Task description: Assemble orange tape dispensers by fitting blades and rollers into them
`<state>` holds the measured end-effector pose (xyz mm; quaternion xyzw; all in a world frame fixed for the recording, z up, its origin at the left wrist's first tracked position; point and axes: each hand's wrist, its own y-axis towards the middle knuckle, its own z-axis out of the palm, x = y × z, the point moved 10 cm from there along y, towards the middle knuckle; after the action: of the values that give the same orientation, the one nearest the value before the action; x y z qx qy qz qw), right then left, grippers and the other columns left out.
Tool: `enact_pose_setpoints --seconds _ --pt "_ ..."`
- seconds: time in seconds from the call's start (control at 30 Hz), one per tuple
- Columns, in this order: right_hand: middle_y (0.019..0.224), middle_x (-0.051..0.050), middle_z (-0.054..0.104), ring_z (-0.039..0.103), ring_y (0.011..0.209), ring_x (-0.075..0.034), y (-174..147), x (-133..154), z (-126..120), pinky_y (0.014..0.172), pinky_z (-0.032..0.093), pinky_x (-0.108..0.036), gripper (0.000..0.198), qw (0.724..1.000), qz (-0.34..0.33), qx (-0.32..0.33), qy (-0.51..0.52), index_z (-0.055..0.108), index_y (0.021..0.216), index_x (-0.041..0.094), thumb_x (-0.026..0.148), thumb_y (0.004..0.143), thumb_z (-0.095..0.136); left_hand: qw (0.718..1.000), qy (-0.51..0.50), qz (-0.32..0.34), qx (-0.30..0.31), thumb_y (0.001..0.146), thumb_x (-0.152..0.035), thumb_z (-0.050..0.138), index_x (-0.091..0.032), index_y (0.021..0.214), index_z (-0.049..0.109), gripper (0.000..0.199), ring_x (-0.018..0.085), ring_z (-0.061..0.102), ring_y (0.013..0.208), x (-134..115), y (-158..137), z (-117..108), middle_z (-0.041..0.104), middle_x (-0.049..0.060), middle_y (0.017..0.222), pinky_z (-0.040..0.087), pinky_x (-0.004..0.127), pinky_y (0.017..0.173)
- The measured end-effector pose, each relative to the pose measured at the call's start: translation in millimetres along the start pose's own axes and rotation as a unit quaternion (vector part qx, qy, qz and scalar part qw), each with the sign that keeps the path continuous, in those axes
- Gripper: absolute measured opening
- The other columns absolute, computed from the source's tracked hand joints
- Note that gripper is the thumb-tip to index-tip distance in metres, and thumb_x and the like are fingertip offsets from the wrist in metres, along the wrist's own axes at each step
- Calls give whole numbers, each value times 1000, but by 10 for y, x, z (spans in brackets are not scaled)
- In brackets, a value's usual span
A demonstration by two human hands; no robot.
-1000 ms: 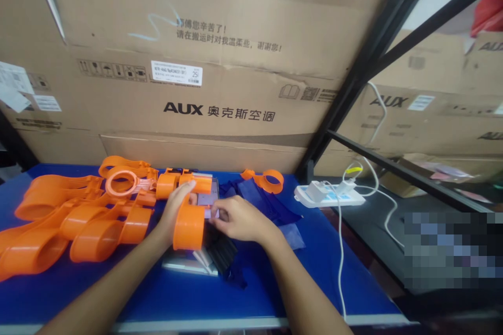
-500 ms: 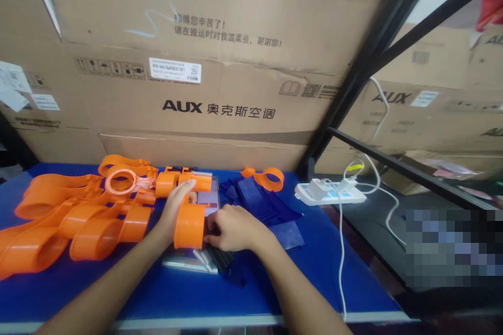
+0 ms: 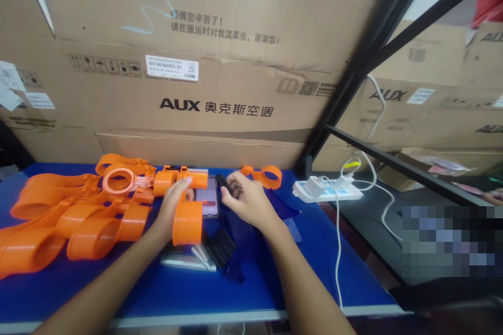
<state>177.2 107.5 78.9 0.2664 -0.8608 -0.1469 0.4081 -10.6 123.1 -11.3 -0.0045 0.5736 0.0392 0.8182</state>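
My left hand is closed around an orange plastic part with a wide ring at its near end. In my right hand, a small black strip is pinched between thumb and fingers, a little right of the orange part and apart from it. Behind the orange part lies a phone with its screen lit, partly covered. A bunch of black strips rests on the table below my right hand. Several more orange ringed parts are heaped to the left.
A blue table top carries everything. Dark blue sheets lie beneath and beside my right forearm, with one orange ringed part behind them. A white power strip with cables sits at the right edge. A large cardboard box stands behind.
My right hand has moved up and to the right, away from the orange ring and the black strips, with a black strip in its fingers. My left hand stays almost where it was.
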Motion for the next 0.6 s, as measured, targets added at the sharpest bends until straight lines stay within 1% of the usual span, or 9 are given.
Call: enact_pose_setpoints --seconds 0.07,0.13,0.27,0.33,0.47,0.6 --pt "75 1 64 59 59 -13 1 -16 -92 56 43 -24 16 998 -6 -54 42 57 98 22 36 95 62 999 35 1 28 84 -60 69 -19 56 53 52 9 42 47 34 -26 71 48 -3 53 35 23 48" --pt "82 -1 68 63 64 -14 -4 -6 -123 59 47 -25 17 996 -18 -78 41 60 102 22 37 95 63 997 63 7 53 84 -60 68 -18 59 56 50 10 44 51 56 -55 137 50 -2 57 36 23 51" --pt "82 -2 69 62 67 -16 3 46 -76 64 48 -27 19 996 -51 -61 -41 66 110 22 36 97 62 991 96 22 86 86 -58 68 -18 64 57 47 12 48 57 41 -103 242 52 -2 62 37 22 56" --pt "88 -3 70 62 70 -17 5 66 -52 68 49 -29 22 994 -69 -50 -67 66 115 21 35 99 60 991 101 25 90 87 -57 67 -18 64 57 47 13 49 58 16 -116 264 53 -2 62 38 23 58" --pt "104 -7 71 63 78 -18 -2 112 -36 76 51 -32 22 990 -101 -45 -82 66 118 22 33 101 58 991 94 28 91 88 -55 67 -18 65 58 45 13 50 59 -21 -123 274 54 -1 62 38 23 58" --pt "107 -8 70 65 86 -20 -15 169 -34 79 53 -33 21 989 -118 -43 -77 66 119 22 32 102 59 992 85 31 90 89 -53 68 -18 69 59 41 12 49 59 -31 -136 292 54 -2 62 38 22 59"
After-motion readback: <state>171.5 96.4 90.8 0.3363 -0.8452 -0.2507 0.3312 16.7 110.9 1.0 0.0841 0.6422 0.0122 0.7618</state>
